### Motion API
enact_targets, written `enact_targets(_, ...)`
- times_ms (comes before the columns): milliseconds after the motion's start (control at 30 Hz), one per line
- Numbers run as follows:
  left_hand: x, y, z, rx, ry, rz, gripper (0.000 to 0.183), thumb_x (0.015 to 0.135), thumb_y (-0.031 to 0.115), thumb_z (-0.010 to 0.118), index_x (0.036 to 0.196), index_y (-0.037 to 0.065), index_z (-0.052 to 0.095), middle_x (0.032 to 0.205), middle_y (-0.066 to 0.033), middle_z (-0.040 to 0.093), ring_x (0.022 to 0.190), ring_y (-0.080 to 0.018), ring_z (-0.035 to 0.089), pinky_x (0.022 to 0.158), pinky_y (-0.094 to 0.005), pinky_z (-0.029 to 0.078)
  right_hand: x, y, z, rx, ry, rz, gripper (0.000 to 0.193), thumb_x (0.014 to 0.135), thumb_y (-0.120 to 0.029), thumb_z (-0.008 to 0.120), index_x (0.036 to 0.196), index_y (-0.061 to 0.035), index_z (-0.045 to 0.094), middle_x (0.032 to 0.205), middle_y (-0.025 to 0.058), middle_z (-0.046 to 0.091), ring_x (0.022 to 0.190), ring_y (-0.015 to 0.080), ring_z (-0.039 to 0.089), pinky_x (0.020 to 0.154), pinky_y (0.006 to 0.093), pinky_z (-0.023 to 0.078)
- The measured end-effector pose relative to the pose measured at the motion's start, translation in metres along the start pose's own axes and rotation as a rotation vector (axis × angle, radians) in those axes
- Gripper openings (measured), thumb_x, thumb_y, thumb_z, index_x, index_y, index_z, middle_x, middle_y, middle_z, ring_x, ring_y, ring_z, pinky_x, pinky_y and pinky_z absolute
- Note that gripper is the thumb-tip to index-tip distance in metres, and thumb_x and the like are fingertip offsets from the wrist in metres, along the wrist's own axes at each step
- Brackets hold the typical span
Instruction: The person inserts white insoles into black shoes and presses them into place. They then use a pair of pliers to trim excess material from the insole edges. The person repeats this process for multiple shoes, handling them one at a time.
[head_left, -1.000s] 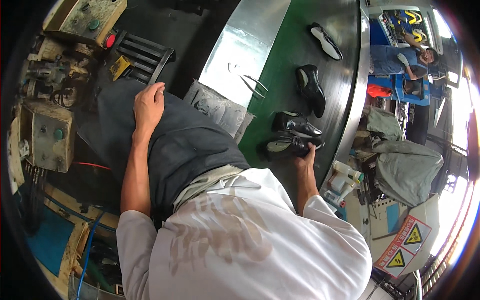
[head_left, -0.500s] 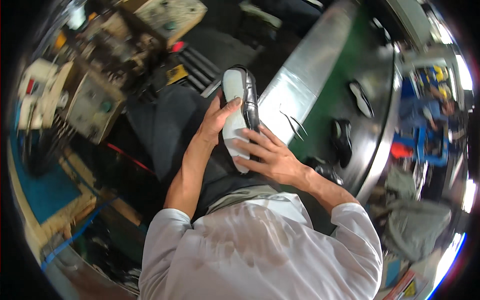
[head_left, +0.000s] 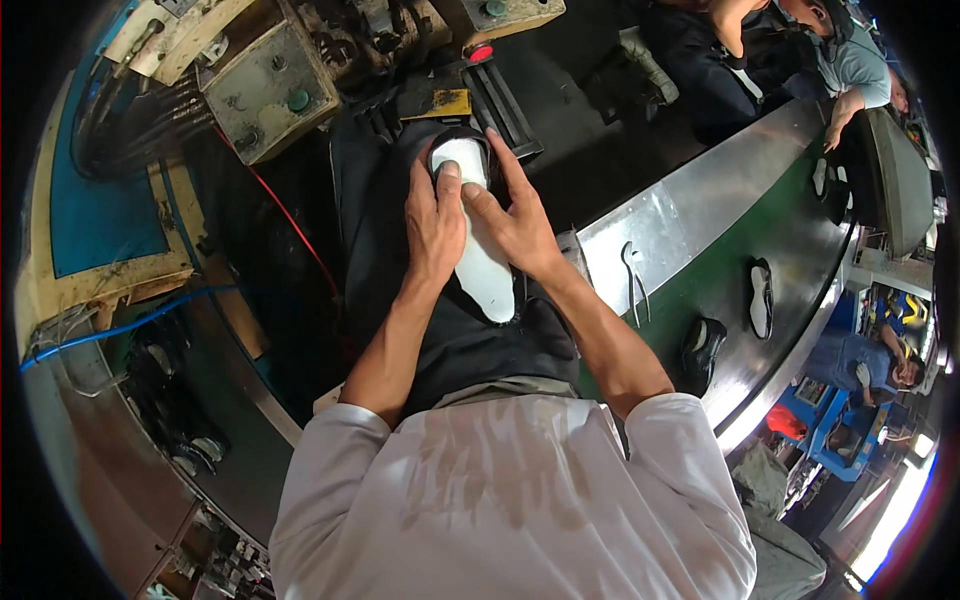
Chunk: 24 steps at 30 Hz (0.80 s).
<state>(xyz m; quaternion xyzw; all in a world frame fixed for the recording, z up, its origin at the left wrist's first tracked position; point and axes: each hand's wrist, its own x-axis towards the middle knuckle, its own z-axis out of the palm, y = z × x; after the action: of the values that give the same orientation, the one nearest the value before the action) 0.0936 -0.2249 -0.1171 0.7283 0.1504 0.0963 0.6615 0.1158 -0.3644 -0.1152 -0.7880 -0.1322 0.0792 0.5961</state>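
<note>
A black shoe with a white sole face (head_left: pixel 487 275) rests over my lap, its white underside turned up and its long axis pointing away from me. My left hand (head_left: pixel 437 225) is wrapped round its left side near the far end, with the thumb pressed on the white face. From the other side my right hand (head_left: pixel 518 225) grips the same shoe, its thumb beside the left one and its fingers along the dark far rim. The fingertips under the shoe are hidden. Metal pincers (head_left: pixel 633 280) lie on the shiny ledge to the right, apart from both hands.
Right of me runs a metal ledge (head_left: pixel 700 200) beside a green conveyor belt carrying black shoes (head_left: pixel 762 298). A co-worker's arm (head_left: pixel 845 115) reaches over its far end. Worn machine boxes (head_left: pixel 270 100) stand at the far left. A blue hose (head_left: pixel 130 315) crosses the left side.
My right hand has moved from the shoe's near end to its far end, and its thumb now presses beside the left. The shoe's white face is turned up more. The whole view has swung round.
</note>
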Motion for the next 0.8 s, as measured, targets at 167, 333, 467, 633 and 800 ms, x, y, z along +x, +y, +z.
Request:
enact_targets(167,0.001,-0.023,-0.010,-0.509,-0.302,-0.107,0.070,0.115,0.047,0.048,0.166,0.000,0.035,0.163,-0.0178,0.048,0.150,-0.0279,0.046,0.125,-0.0405,0.035,-0.005,0.016,-0.015,0.550,-0.054,0.187,0.078,0.109,-0.035,0.068,0.171,-0.0060,0.031,0.169,0.0156,0.044,0.152,0.0278,0.045,0.126,0.0399,0.036)
enact_targets(333,-0.024,-0.014,0.002,-0.375,-0.293,-0.154,0.077,0.116,0.057,0.037,0.172,0.004,0.026,0.174,-0.0139,0.035,0.160,-0.0269,0.034,0.132,-0.0400,0.025,-0.024,0.044,-0.016,0.582,0.000,0.344,0.077,0.113,-0.046,0.057,0.164,0.0069,0.037,0.163,0.0233,0.049,0.149,0.0302,0.049,0.124,0.0387,0.038)
enact_targets(467,-0.020,-0.027,0.003,-0.122,-0.303,-0.060,0.077,0.118,0.051,0.038,0.171,-0.001,0.021,0.170,-0.0230,0.037,0.157,-0.0317,0.037,0.129,-0.0407,0.030,-0.029,0.038,-0.008,0.135,0.080,0.291,0.068,0.114,-0.042,0.055,0.156,0.0112,0.047,0.143,0.0317,0.065,0.136,0.0352,0.063,0.117,0.0399,0.045)
enact_targets(633,-0.015,-0.041,-0.010,-0.018,-0.390,-0.062,0.074,0.114,0.029,0.056,0.170,-0.003,0.020,0.167,-0.0242,0.040,0.155,-0.0319,0.039,0.127,-0.0404,0.032,-0.030,0.031,-0.008,0.217,-0.013,0.338,0.069,0.113,-0.041,0.058,0.161,0.0070,0.043,0.150,0.0315,0.060,0.144,0.0346,0.056,0.120,0.0398,0.042)
enact_targets(800,-0.023,-0.046,-0.028,-0.204,-0.396,-0.078,0.071,0.113,0.025,0.057,0.169,-0.002,0.024,0.166,-0.0196,0.040,0.155,-0.0279,0.038,0.127,-0.0392,0.033,-0.060,0.034,-0.001,0.300,-0.085,0.280,0.083,0.110,-0.044,0.064,0.169,0.0021,0.030,0.168,0.0267,0.042,0.158,0.0308,0.039,0.128,0.0396,0.032)
